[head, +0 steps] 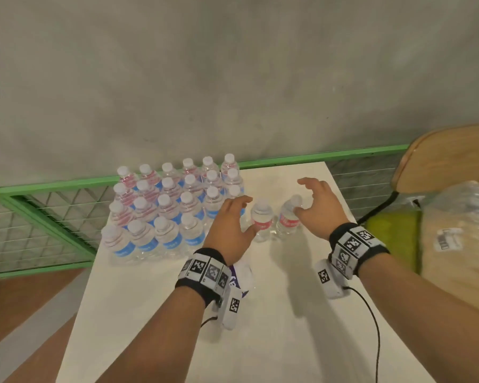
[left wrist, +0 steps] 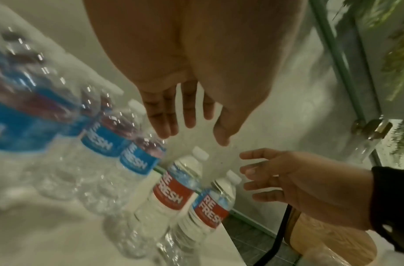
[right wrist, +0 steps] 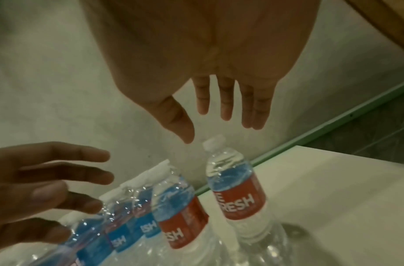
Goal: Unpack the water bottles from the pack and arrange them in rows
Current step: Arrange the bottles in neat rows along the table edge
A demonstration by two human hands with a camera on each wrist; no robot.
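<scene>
Several rows of clear water bottles with white caps and blue labels stand packed together at the back left of the white table. Right of them stand two bottles with red labels, one beside the other, a small gap apart. My left hand hovers open at the left one, thumb close to its label. My right hand is spread open over the right one's cap. The left wrist view shows the left hand with straight fingers above both red-labelled bottles. The right hand holds nothing.
Crumpled white and purple plastic wrap lies on the table under my left wrist. A green rail with wire mesh runs behind the table. At the right a wooden chair carries plastic-wrapped bags. The table's right edge is near the right bottle.
</scene>
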